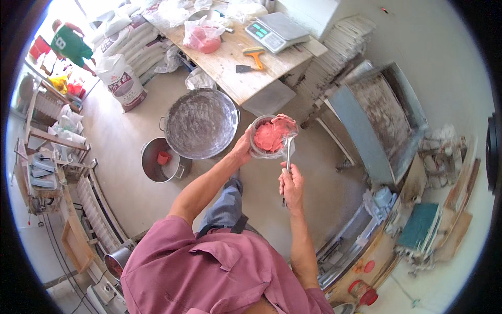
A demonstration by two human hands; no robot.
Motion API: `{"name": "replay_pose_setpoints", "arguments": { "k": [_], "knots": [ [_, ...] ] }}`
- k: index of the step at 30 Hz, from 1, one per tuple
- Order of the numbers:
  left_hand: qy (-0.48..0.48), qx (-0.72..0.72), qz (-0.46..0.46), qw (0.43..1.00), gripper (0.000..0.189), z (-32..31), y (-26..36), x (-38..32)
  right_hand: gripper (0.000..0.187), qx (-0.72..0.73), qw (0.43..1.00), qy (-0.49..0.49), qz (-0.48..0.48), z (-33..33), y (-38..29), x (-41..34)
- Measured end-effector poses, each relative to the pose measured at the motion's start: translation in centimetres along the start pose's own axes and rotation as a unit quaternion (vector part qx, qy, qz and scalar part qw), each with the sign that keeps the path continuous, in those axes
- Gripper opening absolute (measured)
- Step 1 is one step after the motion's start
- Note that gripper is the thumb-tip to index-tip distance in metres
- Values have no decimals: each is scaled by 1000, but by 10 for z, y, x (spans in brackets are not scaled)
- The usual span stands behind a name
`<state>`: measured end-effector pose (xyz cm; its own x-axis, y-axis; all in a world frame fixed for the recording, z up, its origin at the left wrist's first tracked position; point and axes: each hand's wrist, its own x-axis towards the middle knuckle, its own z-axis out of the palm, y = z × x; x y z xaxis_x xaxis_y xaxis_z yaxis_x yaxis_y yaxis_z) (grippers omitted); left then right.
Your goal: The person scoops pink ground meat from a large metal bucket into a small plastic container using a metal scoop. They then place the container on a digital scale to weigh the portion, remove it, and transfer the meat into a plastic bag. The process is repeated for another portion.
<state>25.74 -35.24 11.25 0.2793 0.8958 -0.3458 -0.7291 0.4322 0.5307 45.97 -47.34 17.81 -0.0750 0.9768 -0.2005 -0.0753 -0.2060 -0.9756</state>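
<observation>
My left hand (242, 148) grips a round, clear-walled bowl (257, 152) by its left side. Inside lies a soft pink-red paste (268, 135), with a lump of it rising over the far right rim. A thin clear plastic bag (274, 156) hangs about the bowl's lower edge. My right hand (291, 183) is closed around the handle of a metal spoon or similar utensil (289, 151). The tool's head meets the paste at the bowl's right side, so its shape is partly hidden.
Left of the bowl are a wide metal pan (202, 123) and a metal pot (151, 165) holding a red cup (164, 157). Ahead stands a wooden table (231, 74) with a digital scale (276, 31) and an orange-handled scraper (255, 59). A blue-grey metal machine (362, 133) is at right. A person (70, 43) is far left.
</observation>
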Motion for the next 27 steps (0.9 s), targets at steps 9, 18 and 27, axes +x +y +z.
{"name": "replay_pose_setpoints", "arguments": {
  "k": [9,18,27],
  "knots": [
    [79,-3,27,997,53,-120,116,209,27,12,997,-34,62,66,-42,196],
    [224,254,165,926,45,-219,170,312,25,63,986,-118,102,79,-41,338],
    [275,363,109,884,52,-79,172,226,28,250,917,-230,211,86,-25,410]
  ]
}}
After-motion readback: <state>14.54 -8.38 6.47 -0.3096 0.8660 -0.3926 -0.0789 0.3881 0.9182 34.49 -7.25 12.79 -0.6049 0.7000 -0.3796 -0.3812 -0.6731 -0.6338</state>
